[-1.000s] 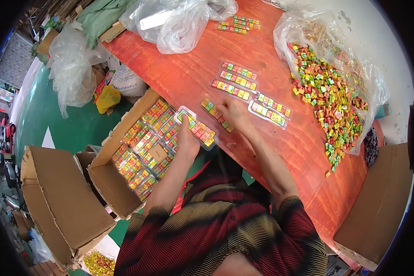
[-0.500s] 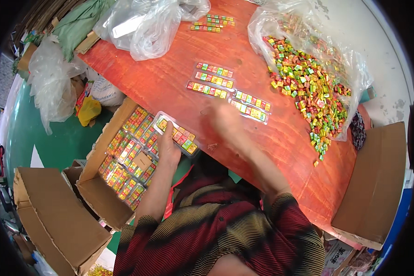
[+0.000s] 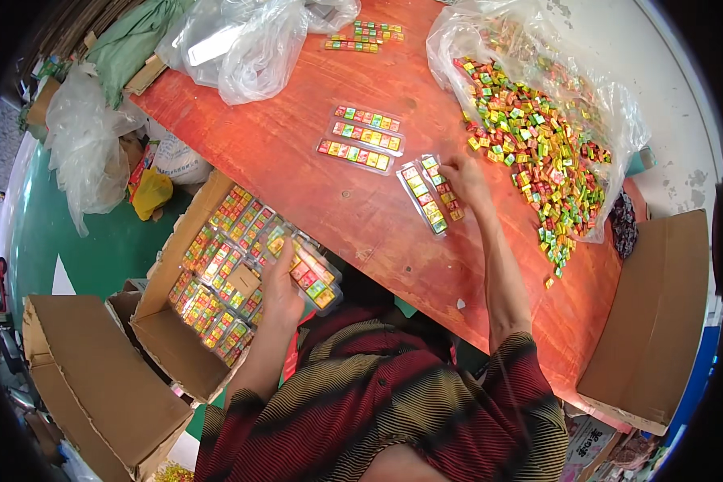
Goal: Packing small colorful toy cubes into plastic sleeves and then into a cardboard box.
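Observation:
My left hand (image 3: 279, 291) grips a clear plastic tray (image 3: 316, 283) filled with small bright wrapped cubes, its thumb on top. It hangs at the table's near edge, beside the open carton; whether more than one tray is stacked there I cannot tell. My right hand (image 3: 467, 181) is on the table, fingers closed on the far end of a narrow clear tray (image 3: 442, 189) of cubes. A second narrow tray (image 3: 422, 198) lies close along its left side. Farther left, three similar rows of cubes (image 3: 355, 154) lie in clear trays, one behind another.
A cardboard carton (image 3: 165, 269) full of packed trays stands left of the red table (image 3: 361, 210). Loose wrapped cubes (image 3: 538, 153) spill from a clear bag at right. More filled strips (image 3: 352, 46) and plastic bags (image 3: 257, 56) lie at the back. A cardboard piece (image 3: 647, 313) stands far right.
My right hand has moved right onto the pair of narrow trays, which have turned from lying crosswise to pointing steeply away from me. The tray in my left hand has dropped slightly nearer and tilted.

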`<act>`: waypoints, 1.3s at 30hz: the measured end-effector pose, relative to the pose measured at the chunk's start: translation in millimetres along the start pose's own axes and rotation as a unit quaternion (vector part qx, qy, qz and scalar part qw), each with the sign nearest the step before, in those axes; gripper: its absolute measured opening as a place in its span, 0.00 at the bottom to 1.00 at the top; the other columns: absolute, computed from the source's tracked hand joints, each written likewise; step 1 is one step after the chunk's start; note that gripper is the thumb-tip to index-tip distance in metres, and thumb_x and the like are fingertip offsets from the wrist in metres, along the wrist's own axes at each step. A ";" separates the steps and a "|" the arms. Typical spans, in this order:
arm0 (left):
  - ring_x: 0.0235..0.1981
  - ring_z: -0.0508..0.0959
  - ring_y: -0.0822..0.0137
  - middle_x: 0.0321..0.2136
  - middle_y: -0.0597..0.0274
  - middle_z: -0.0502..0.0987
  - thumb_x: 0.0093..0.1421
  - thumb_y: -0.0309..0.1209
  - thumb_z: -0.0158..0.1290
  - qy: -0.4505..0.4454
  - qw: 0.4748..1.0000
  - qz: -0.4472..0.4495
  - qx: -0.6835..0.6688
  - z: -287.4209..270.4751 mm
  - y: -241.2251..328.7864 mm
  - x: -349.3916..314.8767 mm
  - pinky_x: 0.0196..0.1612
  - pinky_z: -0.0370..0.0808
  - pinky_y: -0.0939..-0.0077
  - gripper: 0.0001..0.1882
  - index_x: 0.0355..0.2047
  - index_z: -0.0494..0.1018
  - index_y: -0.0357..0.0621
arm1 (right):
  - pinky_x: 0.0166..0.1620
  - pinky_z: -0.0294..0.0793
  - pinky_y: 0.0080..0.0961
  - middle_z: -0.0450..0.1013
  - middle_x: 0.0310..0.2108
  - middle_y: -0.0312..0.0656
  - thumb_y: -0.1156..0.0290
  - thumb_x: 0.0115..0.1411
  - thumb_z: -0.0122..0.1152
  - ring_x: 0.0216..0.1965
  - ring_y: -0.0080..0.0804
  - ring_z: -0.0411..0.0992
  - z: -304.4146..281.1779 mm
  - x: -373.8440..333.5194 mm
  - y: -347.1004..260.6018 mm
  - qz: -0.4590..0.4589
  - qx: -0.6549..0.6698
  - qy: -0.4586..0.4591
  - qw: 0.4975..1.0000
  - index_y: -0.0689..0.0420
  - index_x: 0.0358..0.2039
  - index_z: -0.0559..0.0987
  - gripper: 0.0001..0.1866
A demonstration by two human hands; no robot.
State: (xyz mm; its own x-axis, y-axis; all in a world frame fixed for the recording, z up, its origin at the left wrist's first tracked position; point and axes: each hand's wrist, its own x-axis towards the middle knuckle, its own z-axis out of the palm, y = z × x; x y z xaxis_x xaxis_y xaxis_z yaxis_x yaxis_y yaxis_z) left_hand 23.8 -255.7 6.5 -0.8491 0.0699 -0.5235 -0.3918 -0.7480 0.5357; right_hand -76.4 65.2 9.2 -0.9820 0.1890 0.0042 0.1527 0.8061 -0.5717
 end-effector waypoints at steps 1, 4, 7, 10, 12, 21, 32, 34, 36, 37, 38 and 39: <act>0.29 0.74 0.66 0.29 0.61 0.72 0.58 0.32 0.46 -0.023 0.999 -0.001 0.024 10.1 -0.1 -5.3 0.33 0.75 0.66 0.10 0.39 0.63 0.45 | 0.31 0.69 0.33 0.73 0.24 0.49 0.67 0.48 0.56 0.28 0.38 0.73 -2.9 4.4 6.5 0.003 0.030 -0.028 0.999 0.60 0.29 0.77 0.11; 0.27 0.75 0.63 0.27 0.58 0.72 0.59 0.36 0.44 -0.065 0.997 -0.021 0.020 29.4 -7.1 0.8 0.32 0.74 0.64 0.11 0.37 0.65 0.42 | 0.28 0.67 0.24 0.72 0.22 0.43 0.70 0.50 0.54 0.24 0.28 0.70 -15.2 6.5 -0.4 0.063 0.146 -0.049 0.986 0.65 0.26 0.75 0.10; 0.29 0.74 0.63 0.28 0.60 0.72 0.59 0.40 0.42 -0.125 0.991 -0.054 0.010 39.6 -21.8 27.5 0.34 0.74 0.62 0.13 0.37 0.65 0.44 | 0.21 0.54 0.14 0.62 0.15 0.28 0.70 0.52 0.54 0.17 0.14 0.57 -21.6 -1.3 -5.9 0.083 0.273 -0.054 0.957 0.58 0.21 0.71 0.07; 0.34 0.73 0.64 0.32 0.61 0.71 0.60 0.43 0.39 -0.098 0.989 -0.097 -0.049 57.0 -36.2 48.9 0.38 0.72 0.62 0.16 0.38 0.65 0.45 | 0.22 0.56 0.13 0.63 0.17 0.29 0.71 0.52 0.53 0.18 0.15 0.58 -21.8 -14.8 -35.5 0.098 0.361 -0.121 0.919 0.59 0.23 0.72 0.05; 0.33 0.72 0.67 0.32 0.62 0.70 0.60 0.44 0.39 -0.083 0.990 -0.110 -0.028 71.6 -44.1 55.2 0.38 0.72 0.65 0.17 0.40 0.64 0.44 | 0.22 0.56 0.13 0.64 0.18 0.30 0.71 0.52 0.54 0.19 0.15 0.59 -17.7 -15.8 -42.3 0.096 0.343 -0.137 0.924 0.60 0.24 0.72 0.06; 0.42 0.70 0.62 0.41 0.57 0.69 0.60 0.52 0.28 -0.148 0.982 -0.113 -0.023 92.9 -60.2 61.3 0.47 0.68 0.61 0.27 0.47 0.60 0.45 | 0.22 0.60 0.13 0.67 0.19 0.32 0.70 0.52 0.55 0.19 0.15 0.62 -2.1 -30.3 -59.3 0.095 0.383 -0.214 0.894 0.60 0.26 0.73 0.07; 0.19 0.73 0.69 0.21 0.63 0.70 0.57 0.34 0.47 -0.130 0.985 -0.113 0.010 79.1 -47.9 51.8 0.22 0.74 0.72 0.09 0.36 0.64 0.45 | 0.31 0.69 0.37 0.73 0.24 0.48 0.60 0.48 0.57 0.26 0.43 0.72 21.3 -63.0 -50.7 0.034 -0.096 0.010 0.995 0.59 0.24 0.75 0.13; 0.24 0.75 0.64 0.25 0.60 0.72 0.57 0.35 0.46 -0.172 0.978 -0.119 -0.003 67.9 -49.0 56.3 0.27 0.75 0.67 0.08 0.32 0.66 0.43 | 0.31 0.69 0.37 0.72 0.23 0.50 0.62 0.47 0.57 0.27 0.45 0.72 25.7 -64.4 -55.3 0.020 -0.048 0.007 0.999 0.60 0.24 0.76 0.12; 0.25 0.75 0.64 0.25 0.60 0.72 0.58 0.35 0.46 -0.154 0.982 -0.110 0.003 70.4 -47.2 54.4 0.28 0.75 0.67 0.09 0.32 0.66 0.43 | 0.31 0.69 0.37 0.72 0.23 0.52 0.65 0.47 0.56 0.28 0.47 0.71 28.2 -63.2 -56.4 0.011 0.000 0.009 1.000 0.61 0.24 0.76 0.11; 0.26 0.75 0.64 0.25 0.60 0.72 0.58 0.36 0.45 -0.137 0.985 -0.102 0.010 72.2 -46.1 52.7 0.29 0.75 0.66 0.09 0.32 0.66 0.43 | 0.31 0.69 0.36 0.72 0.23 0.52 0.65 0.47 0.56 0.28 0.45 0.71 30.9 -60.9 -54.8 0.034 0.020 -0.009 0.999 0.61 0.24 0.76 0.11; 0.26 0.75 0.64 0.25 0.60 0.72 0.58 0.36 0.45 -0.138 0.985 -0.102 0.008 75.3 -45.6 51.4 0.29 0.75 0.66 0.09 0.32 0.66 0.43 | 0.30 0.69 0.35 0.72 0.23 0.51 0.66 0.47 0.55 0.27 0.43 0.72 32.5 -57.8 -51.4 0.059 0.038 -0.024 0.997 0.60 0.24 0.76 0.10; 0.26 0.75 0.64 0.25 0.60 0.72 0.58 0.38 0.45 -0.112 0.989 -0.100 -0.001 78.4 -45.0 50.0 0.29 0.75 0.66 0.11 0.33 0.66 0.43 | 0.30 0.69 0.35 0.72 0.23 0.51 0.66 0.47 0.55 0.27 0.43 0.72 33.6 -54.9 -46.6 0.058 0.036 -0.023 0.997 0.60 0.24 0.76 0.10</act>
State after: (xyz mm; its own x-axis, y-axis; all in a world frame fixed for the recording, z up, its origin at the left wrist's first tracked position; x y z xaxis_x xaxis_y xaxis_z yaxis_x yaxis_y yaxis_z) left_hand -28.8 -166.9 8.2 -0.8125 0.3606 -0.4580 -0.5586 -0.7064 0.4348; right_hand -33.3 -1.6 8.1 -0.9625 0.2511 -0.1026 0.2588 0.7373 -0.6240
